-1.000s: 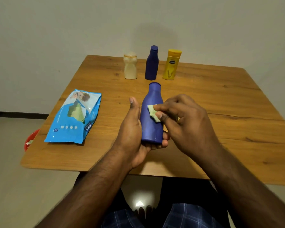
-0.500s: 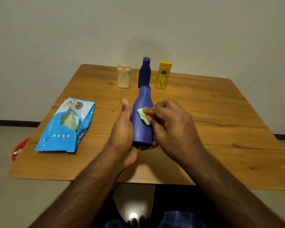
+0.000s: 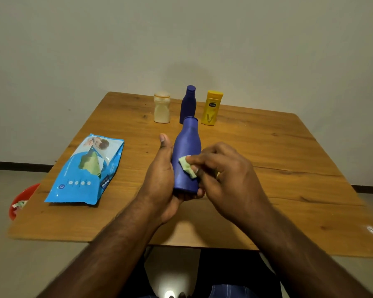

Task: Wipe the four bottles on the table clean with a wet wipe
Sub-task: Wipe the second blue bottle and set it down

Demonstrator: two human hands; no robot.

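A wooden table carries a blue wet-wipe pack at its left. Over the table's near middle, the left hand grips a blue bottle, cap pointing away. The right hand pinches a folded green wipe against the bottle's side. 3 bottles stand at the far edge: cream, dark blue, yellow.

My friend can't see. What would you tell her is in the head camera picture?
A person's left hand holds a blue bottle above a wooden table while the right hand rubs it with a green wet wipe. A cream bottle, a dark blue bottle and a yellow bottle stand behind; a blue wipes pack lies left.
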